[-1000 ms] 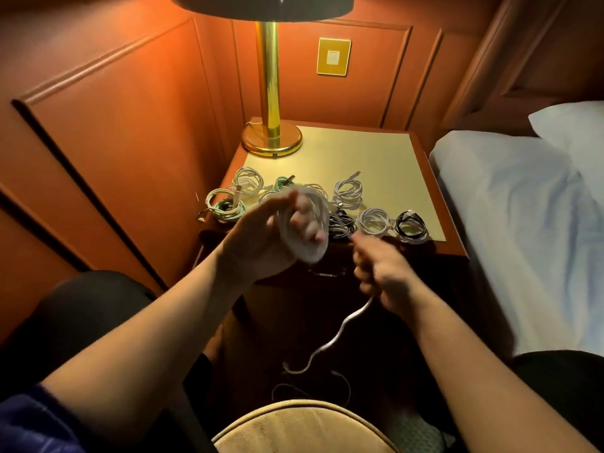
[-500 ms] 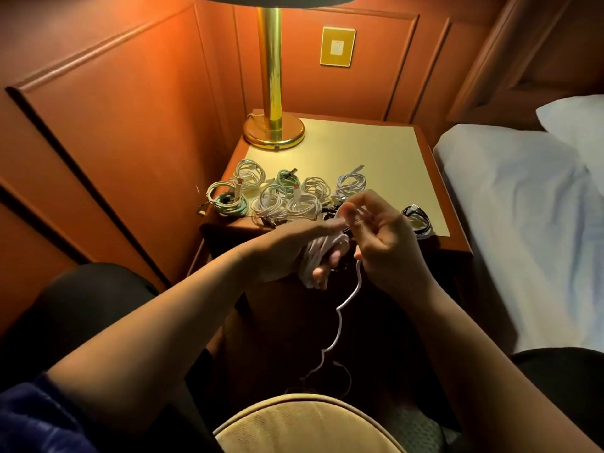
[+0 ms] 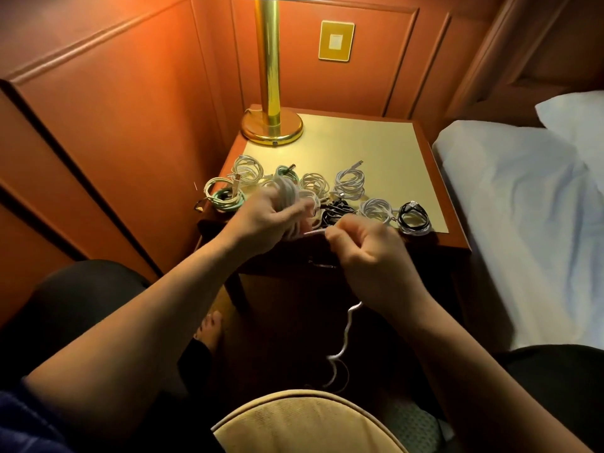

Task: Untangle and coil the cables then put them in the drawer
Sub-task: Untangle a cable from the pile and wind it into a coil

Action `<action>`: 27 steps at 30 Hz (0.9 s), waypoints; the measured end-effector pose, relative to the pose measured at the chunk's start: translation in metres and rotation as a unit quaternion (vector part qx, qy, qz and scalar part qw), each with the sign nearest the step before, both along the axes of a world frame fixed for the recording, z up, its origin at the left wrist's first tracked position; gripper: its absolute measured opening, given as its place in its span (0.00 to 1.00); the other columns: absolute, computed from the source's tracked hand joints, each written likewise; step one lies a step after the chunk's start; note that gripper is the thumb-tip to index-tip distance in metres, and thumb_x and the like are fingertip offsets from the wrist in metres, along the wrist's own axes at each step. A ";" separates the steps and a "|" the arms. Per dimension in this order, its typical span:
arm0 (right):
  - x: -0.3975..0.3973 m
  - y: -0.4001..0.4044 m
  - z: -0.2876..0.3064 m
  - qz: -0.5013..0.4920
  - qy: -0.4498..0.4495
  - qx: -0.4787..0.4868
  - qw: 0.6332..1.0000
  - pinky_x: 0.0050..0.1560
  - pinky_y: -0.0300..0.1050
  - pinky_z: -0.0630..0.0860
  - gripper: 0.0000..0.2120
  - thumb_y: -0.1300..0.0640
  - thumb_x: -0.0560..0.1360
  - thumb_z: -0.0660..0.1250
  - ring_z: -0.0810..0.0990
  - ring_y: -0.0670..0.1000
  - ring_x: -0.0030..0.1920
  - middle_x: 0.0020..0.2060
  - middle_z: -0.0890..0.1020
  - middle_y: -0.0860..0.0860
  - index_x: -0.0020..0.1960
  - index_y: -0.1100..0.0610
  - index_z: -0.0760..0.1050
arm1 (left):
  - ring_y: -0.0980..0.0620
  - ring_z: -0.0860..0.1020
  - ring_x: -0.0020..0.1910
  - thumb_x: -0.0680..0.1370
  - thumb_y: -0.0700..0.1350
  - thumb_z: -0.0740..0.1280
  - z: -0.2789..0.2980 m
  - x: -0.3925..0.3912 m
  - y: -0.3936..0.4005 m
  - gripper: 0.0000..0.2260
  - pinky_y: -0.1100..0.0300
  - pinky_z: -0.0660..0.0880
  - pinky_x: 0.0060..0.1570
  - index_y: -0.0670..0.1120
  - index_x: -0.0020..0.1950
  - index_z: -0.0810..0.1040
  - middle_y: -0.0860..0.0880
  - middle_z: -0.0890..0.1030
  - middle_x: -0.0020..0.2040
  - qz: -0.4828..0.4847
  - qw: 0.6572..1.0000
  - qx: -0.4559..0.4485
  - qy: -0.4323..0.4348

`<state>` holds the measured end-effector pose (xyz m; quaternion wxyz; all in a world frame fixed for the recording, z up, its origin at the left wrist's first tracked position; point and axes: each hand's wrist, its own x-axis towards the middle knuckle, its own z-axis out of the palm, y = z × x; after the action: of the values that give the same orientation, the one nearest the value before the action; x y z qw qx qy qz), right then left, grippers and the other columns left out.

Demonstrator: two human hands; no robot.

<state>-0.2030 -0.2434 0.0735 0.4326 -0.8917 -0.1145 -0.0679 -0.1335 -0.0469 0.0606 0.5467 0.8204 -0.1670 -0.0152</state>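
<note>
My left hand holds a coil of white cable wound around its fingers, just in front of the nightstand's front edge. My right hand pinches the same cable's free strand right beside the coil; the loose tail hangs from under that hand toward the floor. Several coiled cables lie along the front of the nightstand top: white ones, a teal and white one, a black one. The drawer front below is dark, and it looks closed.
A brass lamp base stands at the nightstand's back left. Wood panelling closes off the left side. A bed with white sheets is on the right. A tan cushion edge sits low in front of me, between my knees.
My right hand swung up over the coil and back out to its right, laying on another loop. The hanging tail has grown shorter. My left hand tilted with the coil.
</note>
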 end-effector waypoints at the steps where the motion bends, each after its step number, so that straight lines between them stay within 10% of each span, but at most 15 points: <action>1: 0.001 -0.002 0.004 -0.007 -0.037 0.007 0.999 0.32 0.50 0.71 0.16 0.47 0.83 0.62 0.73 0.46 0.30 0.29 0.76 0.47 0.39 0.53 0.74 | 0.46 0.84 0.36 0.82 0.54 0.65 0.004 -0.003 -0.002 0.19 0.53 0.81 0.36 0.38 0.47 0.81 0.42 0.85 0.39 -0.051 0.997 0.015 0.061; 4: 0.011 -0.004 0.000 0.009 -0.098 0.014 0.995 0.29 0.46 0.69 0.11 0.50 0.85 0.63 0.74 0.47 0.29 0.32 0.77 0.48 0.48 0.54 0.76 | 0.44 0.81 0.30 0.80 0.69 0.51 0.014 -0.020 -0.018 0.34 0.55 0.79 0.34 0.41 0.40 0.78 0.41 0.81 0.32 -0.171 0.967 -0.025 0.187; 7: 0.024 -0.006 -0.014 0.069 -0.018 0.219 0.973 0.33 0.48 0.76 0.10 0.52 0.85 0.63 0.80 0.51 0.33 0.36 0.80 0.52 0.54 0.59 0.72 | 0.46 0.77 0.31 0.76 0.74 0.47 0.019 -0.030 -0.026 0.41 0.54 0.80 0.41 0.37 0.45 0.77 0.42 0.76 0.34 -0.214 0.900 -0.159 0.345; 10: 0.028 -0.006 -0.019 0.063 0.186 0.337 0.921 0.33 0.48 0.71 0.12 0.49 0.86 0.59 0.76 0.51 0.33 0.35 0.79 0.52 0.53 0.56 0.75 | 0.46 0.77 0.40 0.78 0.58 0.63 0.020 -0.035 -0.026 0.23 0.54 0.80 0.43 0.40 0.63 0.73 0.39 0.76 0.45 -0.218 0.874 -0.234 0.367; 15: 0.017 -0.003 -0.029 0.038 0.375 0.249 0.892 0.29 0.41 0.62 0.22 0.43 0.86 0.56 0.62 0.46 0.27 0.28 0.66 0.47 0.37 0.51 0.70 | 0.50 0.83 0.40 0.79 0.51 0.65 0.018 -0.030 -0.031 0.11 0.54 0.82 0.52 0.44 0.47 0.75 0.48 0.82 0.39 -0.133 0.808 -0.462 0.340; 21: -0.001 0.000 0.008 0.081 0.258 0.043 0.962 0.32 0.43 0.69 0.23 0.47 0.83 0.63 0.69 0.46 0.25 0.23 0.70 0.47 0.32 0.56 0.77 | 0.49 0.85 0.41 0.83 0.47 0.67 -0.013 -0.009 -0.018 0.11 0.54 0.81 0.44 0.42 0.45 0.82 0.47 0.86 0.40 0.045 0.993 -0.103 -0.036; 27: 0.006 -0.015 0.018 0.029 -0.042 0.029 0.998 0.31 0.39 0.67 0.11 0.55 0.85 0.60 0.73 0.44 0.29 0.30 0.76 0.46 0.44 0.50 0.73 | 0.45 0.75 0.24 0.80 0.68 0.58 -0.008 -0.027 -0.043 0.29 0.55 0.77 0.35 0.45 0.37 0.78 0.44 0.76 0.27 -0.118 0.962 -0.163 0.184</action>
<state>-0.1973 -0.2580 0.0919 0.4552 -0.8713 -0.1560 -0.0965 -0.1603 -0.0900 0.0531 0.6884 0.6777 -0.1595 -0.2034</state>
